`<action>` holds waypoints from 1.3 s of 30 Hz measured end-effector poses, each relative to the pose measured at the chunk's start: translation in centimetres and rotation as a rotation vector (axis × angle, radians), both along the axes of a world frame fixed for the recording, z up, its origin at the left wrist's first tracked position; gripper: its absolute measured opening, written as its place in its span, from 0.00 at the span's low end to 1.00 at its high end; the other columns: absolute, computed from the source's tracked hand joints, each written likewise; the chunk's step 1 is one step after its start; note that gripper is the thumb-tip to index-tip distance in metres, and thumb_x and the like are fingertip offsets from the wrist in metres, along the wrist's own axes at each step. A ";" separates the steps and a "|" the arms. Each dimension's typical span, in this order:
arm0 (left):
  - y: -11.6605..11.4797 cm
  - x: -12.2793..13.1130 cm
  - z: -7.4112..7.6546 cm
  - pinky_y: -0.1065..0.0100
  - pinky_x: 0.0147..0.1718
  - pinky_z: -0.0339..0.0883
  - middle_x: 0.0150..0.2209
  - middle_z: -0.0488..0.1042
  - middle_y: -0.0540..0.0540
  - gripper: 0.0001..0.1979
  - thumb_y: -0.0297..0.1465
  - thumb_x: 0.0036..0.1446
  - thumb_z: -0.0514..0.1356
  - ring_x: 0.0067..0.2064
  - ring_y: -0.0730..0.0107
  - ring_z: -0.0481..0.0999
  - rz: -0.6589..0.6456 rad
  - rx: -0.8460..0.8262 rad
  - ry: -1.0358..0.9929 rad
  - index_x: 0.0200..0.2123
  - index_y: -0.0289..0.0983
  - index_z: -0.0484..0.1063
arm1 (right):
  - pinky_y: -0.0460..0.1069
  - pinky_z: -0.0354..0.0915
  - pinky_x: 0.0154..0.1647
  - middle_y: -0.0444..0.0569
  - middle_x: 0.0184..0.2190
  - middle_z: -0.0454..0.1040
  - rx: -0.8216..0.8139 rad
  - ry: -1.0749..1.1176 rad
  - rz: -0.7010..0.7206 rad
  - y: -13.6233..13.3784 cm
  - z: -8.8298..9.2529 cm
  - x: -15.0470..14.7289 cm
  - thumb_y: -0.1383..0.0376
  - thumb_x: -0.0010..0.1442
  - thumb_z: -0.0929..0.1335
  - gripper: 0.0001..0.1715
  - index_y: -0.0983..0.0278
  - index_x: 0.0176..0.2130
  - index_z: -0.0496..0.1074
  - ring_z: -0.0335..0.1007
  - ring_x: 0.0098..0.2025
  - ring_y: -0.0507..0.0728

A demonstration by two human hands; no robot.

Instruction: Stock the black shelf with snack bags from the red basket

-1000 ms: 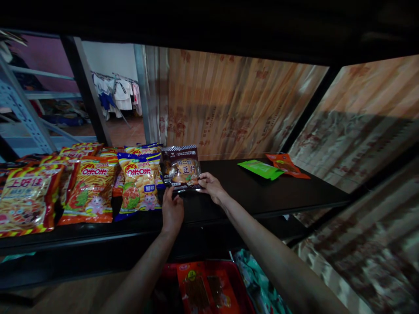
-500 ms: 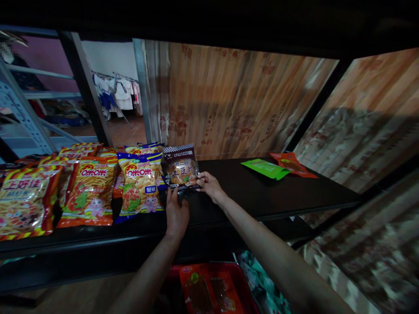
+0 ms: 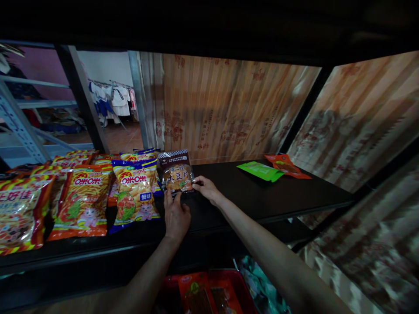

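A dark brown bag of potato chips (image 3: 176,172) stands on the black shelf, leaning back a little. My right hand (image 3: 207,189) pinches its lower right edge between thumb and fingers. At the bag's lower left front, my left hand (image 3: 176,216) touches it with fingers extended and apart. Just left of it stands a blue-and-yellow snack bag (image 3: 135,194), and farther left an orange snack bag (image 3: 81,200). A red-and-yellow snack bag (image 3: 22,213) is at the far left, with more bags behind these.
A green packet (image 3: 261,171) and an orange packet (image 3: 288,165) lie flat on the right part of the black shelf (image 3: 235,205). Below, a red basket (image 3: 242,288) holds orange packets beside a green bag (image 3: 258,279). A patterned curtain (image 3: 222,109) hangs behind.
The view has shifted slightly, so the shelf and bags appear lower and a bit left. The potato chip bag looks more upright against the neighbouring bag, with both hands still at it.
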State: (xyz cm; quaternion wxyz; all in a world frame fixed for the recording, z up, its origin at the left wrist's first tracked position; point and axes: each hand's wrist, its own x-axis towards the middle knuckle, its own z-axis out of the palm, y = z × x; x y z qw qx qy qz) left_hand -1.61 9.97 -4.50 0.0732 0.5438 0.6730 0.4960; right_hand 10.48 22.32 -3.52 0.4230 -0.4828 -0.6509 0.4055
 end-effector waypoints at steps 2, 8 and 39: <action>-0.1 0.0 -0.1 0.50 0.63 0.52 0.63 0.59 0.37 0.20 0.22 0.49 0.56 0.66 0.48 0.53 -0.001 0.016 -0.011 0.47 0.34 0.72 | 0.49 0.65 0.42 0.40 0.29 0.73 -0.046 0.057 0.028 0.0 0.3 0.0 0.65 0.46 0.71 0.07 0.61 0.30 0.71 0.69 0.35 0.52; -0.3 0.2 -0.1 0.51 0.64 0.50 0.65 0.54 0.34 0.23 0.22 0.50 0.55 0.68 0.48 0.48 -0.006 0.014 0.024 0.51 0.31 0.70 | 0.47 0.66 0.42 0.43 0.32 0.75 -0.120 0.170 0.005 -0.1 0.8 -0.8 0.62 0.50 0.72 0.16 0.62 0.40 0.72 0.71 0.35 0.51; 0.7 -0.1 1.5 0.58 0.62 0.55 0.65 0.57 0.34 0.25 0.22 0.50 0.54 0.65 0.55 0.58 -0.072 -0.011 -0.131 0.53 0.32 0.68 | 0.48 0.70 0.34 0.46 0.24 0.77 -0.393 0.425 0.088 0.6 2.1 1.6 0.69 0.50 0.71 0.03 0.63 0.28 0.72 0.73 0.26 0.53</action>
